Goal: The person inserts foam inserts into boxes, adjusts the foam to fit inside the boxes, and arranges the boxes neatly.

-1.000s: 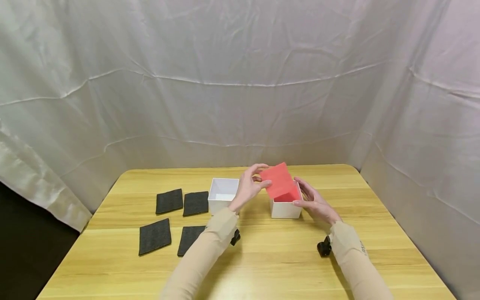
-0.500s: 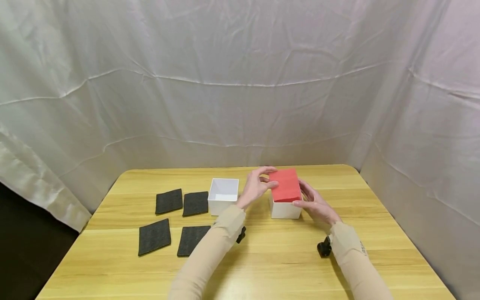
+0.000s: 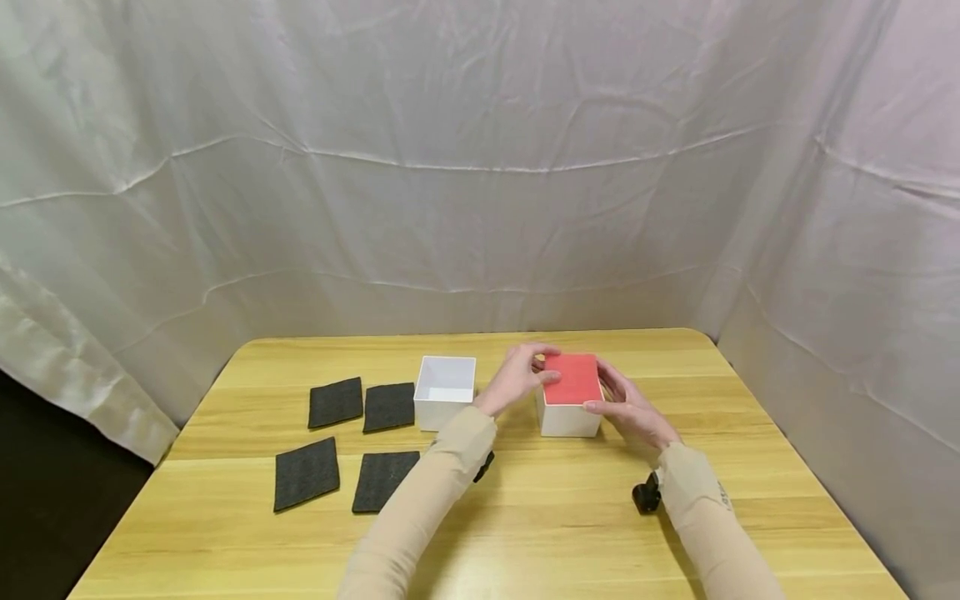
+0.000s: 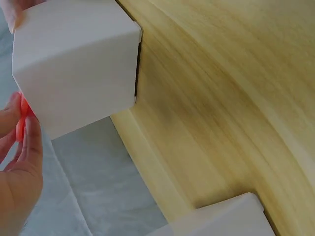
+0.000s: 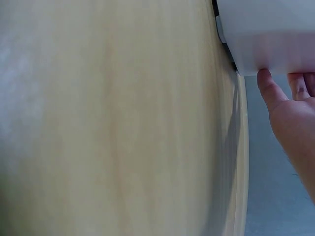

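Note:
A red felt-like square [image 3: 576, 379] lies level across the top of the right-hand white box [image 3: 568, 422]. My left hand [image 3: 512, 385] pinches its left edge between thumb and fingers; the left wrist view shows the red edge [image 4: 22, 118] in that pinch, close to the box's rim. On the opposite side, my right hand [image 3: 632, 410] holds the same box, thumb at the near right corner and fingers along the far side. In the right wrist view the thumb [image 5: 266, 81] presses near the box's rim. The box's inside is hidden under the red square.
A second white box [image 3: 444, 410], open at the top, stands left of my left wrist. Further left lie several dark grey squares [image 3: 335, 403], the nearest one [image 3: 378, 483] partly beside my left sleeve. Pale curtains [image 3: 480, 217] close off the table's back and sides.
The red square has gone from tilted above the box to flat at its rim. My left hand has moved right and slightly down with it; my right hand has stayed on the box.

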{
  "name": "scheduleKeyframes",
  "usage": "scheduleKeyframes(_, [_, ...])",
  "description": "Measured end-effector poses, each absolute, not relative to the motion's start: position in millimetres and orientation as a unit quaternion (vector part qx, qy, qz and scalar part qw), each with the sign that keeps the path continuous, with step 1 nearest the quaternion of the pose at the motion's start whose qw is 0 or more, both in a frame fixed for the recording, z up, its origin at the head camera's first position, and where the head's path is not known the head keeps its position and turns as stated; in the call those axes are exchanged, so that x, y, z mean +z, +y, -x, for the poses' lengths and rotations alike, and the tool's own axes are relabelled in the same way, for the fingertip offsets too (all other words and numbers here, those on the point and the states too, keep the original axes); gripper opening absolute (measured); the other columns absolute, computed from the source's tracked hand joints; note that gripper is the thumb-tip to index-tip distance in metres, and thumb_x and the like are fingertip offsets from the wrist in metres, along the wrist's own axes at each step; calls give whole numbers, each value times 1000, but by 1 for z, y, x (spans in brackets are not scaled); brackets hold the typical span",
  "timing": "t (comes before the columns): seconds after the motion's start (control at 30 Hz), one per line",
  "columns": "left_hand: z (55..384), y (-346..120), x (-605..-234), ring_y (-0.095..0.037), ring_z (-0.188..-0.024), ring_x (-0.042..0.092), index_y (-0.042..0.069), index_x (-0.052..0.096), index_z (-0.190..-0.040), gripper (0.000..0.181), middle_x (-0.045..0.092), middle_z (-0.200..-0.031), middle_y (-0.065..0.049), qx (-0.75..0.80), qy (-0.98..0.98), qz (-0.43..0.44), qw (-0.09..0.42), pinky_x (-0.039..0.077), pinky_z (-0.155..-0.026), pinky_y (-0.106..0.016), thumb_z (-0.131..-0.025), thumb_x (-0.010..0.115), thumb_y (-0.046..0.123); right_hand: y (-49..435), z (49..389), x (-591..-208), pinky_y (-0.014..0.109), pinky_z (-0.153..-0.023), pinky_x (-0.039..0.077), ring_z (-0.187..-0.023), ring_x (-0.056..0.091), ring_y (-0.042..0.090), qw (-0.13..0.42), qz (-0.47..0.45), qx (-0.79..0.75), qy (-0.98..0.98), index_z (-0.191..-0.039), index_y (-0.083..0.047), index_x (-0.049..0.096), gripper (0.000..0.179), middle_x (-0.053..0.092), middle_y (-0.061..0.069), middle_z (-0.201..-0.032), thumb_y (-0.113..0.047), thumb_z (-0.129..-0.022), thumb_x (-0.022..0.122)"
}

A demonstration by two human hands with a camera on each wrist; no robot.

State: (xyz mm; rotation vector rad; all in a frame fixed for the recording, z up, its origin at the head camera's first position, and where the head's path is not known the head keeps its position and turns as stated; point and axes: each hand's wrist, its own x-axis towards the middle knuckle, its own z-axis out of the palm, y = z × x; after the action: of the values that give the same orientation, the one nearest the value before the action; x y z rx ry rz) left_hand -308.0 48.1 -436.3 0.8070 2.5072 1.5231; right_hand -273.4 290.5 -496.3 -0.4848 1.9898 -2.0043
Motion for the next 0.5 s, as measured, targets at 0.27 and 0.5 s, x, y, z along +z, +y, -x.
scheduleKeyframes(0.27, [309,49,-436,-26,-104,66,-2,62,-133,43,59,-124,-17,422,856,-297,33,56,-89,-26,-92,72,6,289,273,-496,12,-107,39,-157,-9,35,143,171,-707,671,-163,-12,1,95,-8,12,-171,-2,-93,65])
scheduleKeyframes(0.5, [308,51,-436,-28,-126,52,2,63,-134,44,57,-134,-14,343,885,-313,-4,46,-110,-39,-92,73,12,290,275,-495,11,-104,41,-157,-9,37,140,176,-704,674,-163,-10,1,96,-9,15,-171,-2,-93,65])
